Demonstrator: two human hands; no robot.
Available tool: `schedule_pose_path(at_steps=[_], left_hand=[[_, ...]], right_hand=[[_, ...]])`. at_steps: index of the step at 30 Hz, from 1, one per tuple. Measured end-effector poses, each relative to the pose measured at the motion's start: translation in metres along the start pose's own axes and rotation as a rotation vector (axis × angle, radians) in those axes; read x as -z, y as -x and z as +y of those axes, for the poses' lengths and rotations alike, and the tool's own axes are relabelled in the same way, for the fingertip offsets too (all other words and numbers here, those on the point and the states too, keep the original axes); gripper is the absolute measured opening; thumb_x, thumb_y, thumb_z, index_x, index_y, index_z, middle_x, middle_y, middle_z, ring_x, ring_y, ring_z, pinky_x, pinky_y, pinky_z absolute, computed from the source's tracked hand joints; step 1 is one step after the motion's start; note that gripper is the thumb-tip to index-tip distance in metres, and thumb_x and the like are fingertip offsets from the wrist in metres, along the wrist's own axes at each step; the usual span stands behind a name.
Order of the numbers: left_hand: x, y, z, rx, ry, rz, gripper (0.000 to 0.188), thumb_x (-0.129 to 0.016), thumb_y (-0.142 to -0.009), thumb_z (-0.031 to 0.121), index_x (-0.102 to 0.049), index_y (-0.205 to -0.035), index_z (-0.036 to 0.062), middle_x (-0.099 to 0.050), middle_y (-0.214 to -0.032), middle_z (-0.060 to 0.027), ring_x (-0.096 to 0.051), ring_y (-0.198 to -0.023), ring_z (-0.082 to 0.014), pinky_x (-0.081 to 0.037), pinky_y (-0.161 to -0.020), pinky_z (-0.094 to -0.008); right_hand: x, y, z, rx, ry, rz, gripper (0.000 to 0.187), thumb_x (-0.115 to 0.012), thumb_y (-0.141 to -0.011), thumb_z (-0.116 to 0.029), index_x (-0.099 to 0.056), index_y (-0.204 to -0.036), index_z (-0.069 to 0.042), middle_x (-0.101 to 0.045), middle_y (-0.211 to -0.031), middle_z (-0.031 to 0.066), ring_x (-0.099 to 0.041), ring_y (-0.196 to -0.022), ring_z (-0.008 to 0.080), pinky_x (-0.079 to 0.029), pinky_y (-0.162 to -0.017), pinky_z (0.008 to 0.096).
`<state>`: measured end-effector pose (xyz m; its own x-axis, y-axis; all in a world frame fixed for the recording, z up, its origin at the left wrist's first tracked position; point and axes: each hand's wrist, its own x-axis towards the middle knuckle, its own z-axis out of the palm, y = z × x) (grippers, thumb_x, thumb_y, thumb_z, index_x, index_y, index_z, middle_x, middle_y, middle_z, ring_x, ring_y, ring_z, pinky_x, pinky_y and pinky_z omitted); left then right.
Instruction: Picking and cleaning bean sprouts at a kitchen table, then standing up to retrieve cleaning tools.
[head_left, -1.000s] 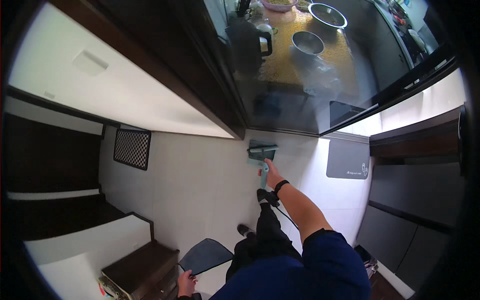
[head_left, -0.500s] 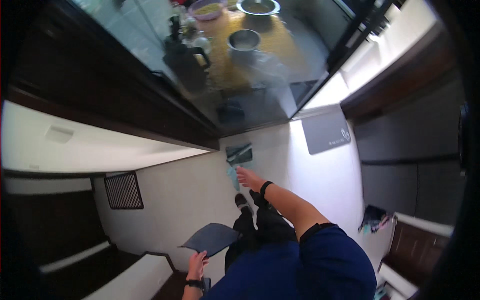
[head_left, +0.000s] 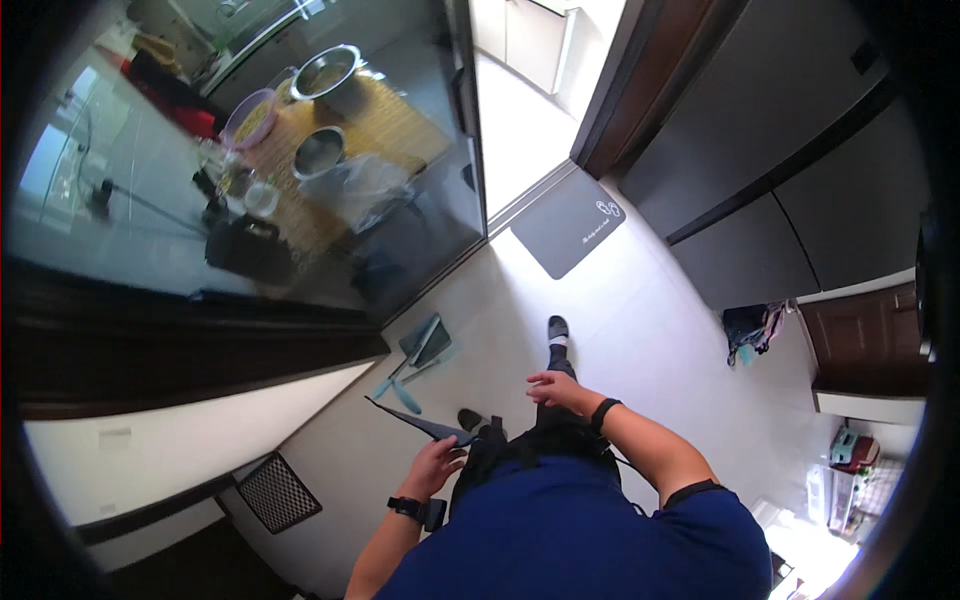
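Note:
My left hand (head_left: 437, 462) grips the edge of a thin dark grey mat (head_left: 418, 424), which I now see almost edge-on at my left side. Its exact material does not show. My right hand (head_left: 556, 390) hovers in front of my right thigh, fingers loosely stretched and holding nothing. On the floor ahead and to the left lies a dustpan (head_left: 430, 342) with light blue handled parts, close to the foot of the glass partition.
A grey doormat (head_left: 570, 225) lies at the bright doorway ahead. Behind the glass, a table (head_left: 400, 120) bears bowls and a dark jug (head_left: 243, 247). Tall dark grey doors (head_left: 740, 170) line the right. A lattice panel (head_left: 279, 493) is at left.
My body has turned to the right and my right foot is stepped forward. My right hand has drawn away from near the dustpan; the mat in my left hand has swung edge-on.

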<state>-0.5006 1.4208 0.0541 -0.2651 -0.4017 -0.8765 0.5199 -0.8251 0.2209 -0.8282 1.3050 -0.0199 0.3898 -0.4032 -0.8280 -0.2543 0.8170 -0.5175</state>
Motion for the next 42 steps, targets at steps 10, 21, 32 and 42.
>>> schedule_pose_path(at_steps=[10, 21, 32, 42], left_hand=[[-0.23, -0.125, 0.061, 0.153, -0.012, -0.172, 0.021, -0.061, -0.096, 0.026, -0.064, -0.108, 0.009, -0.067, -0.101, -0.0044, -0.063, -0.096, -0.0185, -0.049, -0.082, -0.0325], [-0.44, -0.212, 0.179, 0.154, -0.35, -0.353, 0.016, -0.065, -0.095, 0.019, -0.063, -0.101, 0.005, -0.066, -0.095, -0.0045, -0.064, -0.088, -0.0151, -0.05, -0.073, -0.0291], [-0.522, -0.403, 0.328, 0.253, -0.504, -0.163, 0.018, -0.064, -0.093, 0.026, -0.058, -0.082, 0.0124, -0.055, -0.066, 0.0058, -0.053, -0.054, -0.0067, -0.039, -0.045, -0.0219], [-0.637, -0.458, 0.542, 0.214, -0.489, -0.278, 0.059, -0.062, -0.088, 0.061, -0.058, -0.124, 0.0143, -0.061, -0.11, -0.0046, -0.056, -0.102, -0.0161, -0.048, -0.084, -0.0344]], right_hand=[[0.131, 0.024, -0.058, 0.596, 0.748, 0.157, 0.085, -0.08, -0.074, -0.037, -0.043, -0.142, -0.002, -0.05, -0.138, 0.0221, -0.049, -0.127, 0.0383, -0.039, -0.109, 0.0434], [0.328, 0.006, -0.163, 0.466, 0.56, 0.621, 0.058, -0.056, -0.081, 0.0, -0.047, -0.138, -0.001, -0.063, -0.119, 0.0263, -0.059, -0.114, 0.0408, -0.048, -0.096, 0.0455], [0.441, -0.033, -0.396, 0.447, 0.423, 0.774, 0.057, -0.042, -0.075, 0.002, -0.054, -0.13, 0.003, -0.061, -0.119, 0.0314, -0.055, -0.117, 0.0454, -0.043, -0.102, 0.0463], [0.489, -0.134, -0.583, 0.411, -0.229, 0.285, 0.056, -0.038, -0.083, 0.01, -0.053, -0.136, -0.001, -0.064, -0.117, 0.0079, -0.06, -0.109, 0.0138, -0.049, -0.094, 0.0283]])
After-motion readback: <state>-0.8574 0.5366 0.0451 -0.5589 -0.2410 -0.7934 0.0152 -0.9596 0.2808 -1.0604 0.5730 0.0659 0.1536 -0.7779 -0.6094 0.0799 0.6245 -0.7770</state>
